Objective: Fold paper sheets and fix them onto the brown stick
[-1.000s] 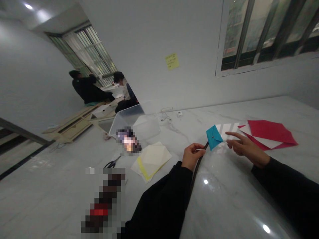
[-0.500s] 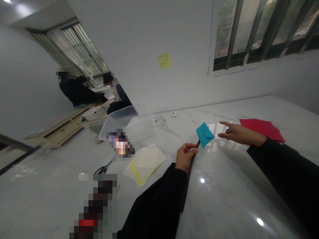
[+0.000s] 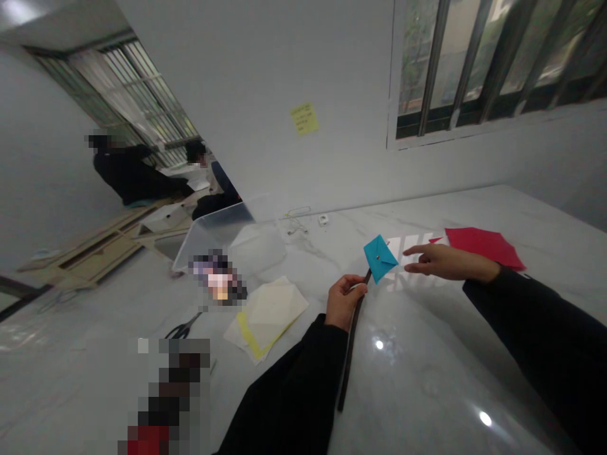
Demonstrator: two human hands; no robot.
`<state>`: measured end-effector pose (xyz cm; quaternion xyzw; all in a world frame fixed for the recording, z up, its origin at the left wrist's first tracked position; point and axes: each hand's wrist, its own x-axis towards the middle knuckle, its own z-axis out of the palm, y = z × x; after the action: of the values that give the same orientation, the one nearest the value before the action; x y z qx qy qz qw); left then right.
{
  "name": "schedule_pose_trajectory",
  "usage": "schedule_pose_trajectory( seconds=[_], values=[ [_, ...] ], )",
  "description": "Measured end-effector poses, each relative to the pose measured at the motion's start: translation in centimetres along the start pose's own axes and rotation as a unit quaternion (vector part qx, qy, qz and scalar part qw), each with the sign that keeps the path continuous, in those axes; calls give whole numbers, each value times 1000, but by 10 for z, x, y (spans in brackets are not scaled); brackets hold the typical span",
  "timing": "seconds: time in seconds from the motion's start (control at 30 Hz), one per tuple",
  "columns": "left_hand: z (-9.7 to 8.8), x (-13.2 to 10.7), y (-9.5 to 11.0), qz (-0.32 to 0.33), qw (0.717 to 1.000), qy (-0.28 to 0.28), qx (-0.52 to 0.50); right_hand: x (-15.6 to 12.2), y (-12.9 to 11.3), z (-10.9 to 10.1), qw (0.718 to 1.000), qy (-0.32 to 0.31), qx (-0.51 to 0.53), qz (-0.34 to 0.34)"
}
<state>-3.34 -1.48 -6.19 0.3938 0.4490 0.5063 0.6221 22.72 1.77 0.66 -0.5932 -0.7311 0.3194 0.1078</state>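
Observation:
My left hand [image 3: 342, 301] is closed around a thin dark stick [image 3: 351, 344] that slants down over the glossy white table [image 3: 427, 379]. A folded teal paper piece [image 3: 378, 258] with a small pin in its middle sits at the stick's top end. My right hand [image 3: 441, 261] hovers just right of the teal paper, index finger stretched toward it and holding nothing. Red paper sheets [image 3: 484, 246] lie on the table behind my right hand.
Yellow and white paper sheets [image 3: 268, 311] and black scissors [image 3: 184, 328] lie left of my left arm. A clear plastic box [image 3: 227, 237] stands further back. Cables and a plug [image 3: 303, 222] lie by the wall. Two people [image 3: 156, 177] sit at the far left.
The view has drifted, shifting everything left in the picture. My right hand has moved away from the red sheets and closer to the teal paper. My left hand keeps its hold on the stick.

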Motion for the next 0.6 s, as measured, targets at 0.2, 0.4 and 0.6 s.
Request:
schedule_pose_trajectory(
  seconds=[0.2,0.4,0.6],
  values=[
    [1,-2,2,4,1000,10,20,-11,-22,24,998,-39,-14,-39],
    [2,-2,3,12,1000,7,3,-35,-49,17,923,-352,41,-151],
    [2,-3,-1,6,1000,3,9,6,37,10,971,96,-212,49]
  ],
)
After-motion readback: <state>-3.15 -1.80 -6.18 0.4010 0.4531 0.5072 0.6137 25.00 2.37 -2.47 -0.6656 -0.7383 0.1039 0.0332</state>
